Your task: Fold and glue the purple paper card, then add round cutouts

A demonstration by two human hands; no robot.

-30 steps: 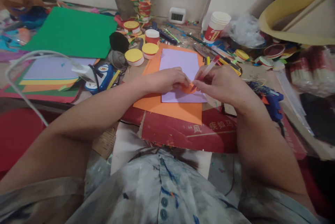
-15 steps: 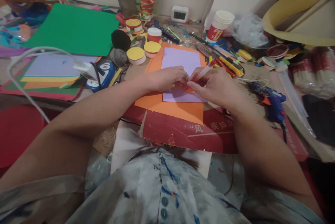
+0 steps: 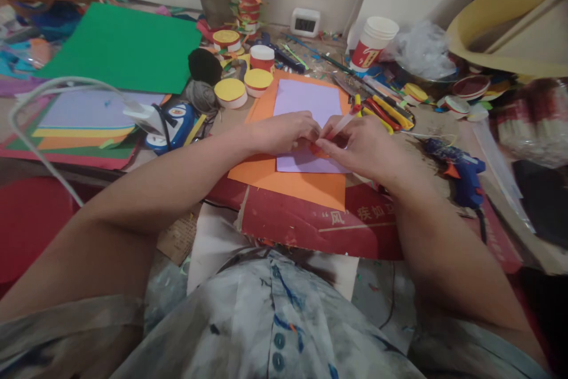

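My right hand [image 3: 364,145] grips a pen [image 3: 343,123] with a clear barrel and a red end, its tip pointing down and left. My left hand [image 3: 290,132] has its fingers curled over a small orange piece [image 3: 318,151], pinning it. Both hands nearly meet there, so most of the piece and the pen tip are hidden. Beneath lies a lilac sheet [image 3: 306,95], resting on larger orange sheets [image 3: 310,187].
Yellow-topped round boxes [image 3: 231,93] stand behind my left hand. Right of my right hand lie scissors and cutters [image 3: 390,112] and a blue glue gun [image 3: 468,181]. A green sheet [image 3: 124,48], a white cable [image 3: 57,86] and paper cups [image 3: 374,42] surround the work spot.
My right hand has shifted slightly left, closer to my left hand, and the pen leans lower. The orange piece is more covered now. The whole view has moved a little.
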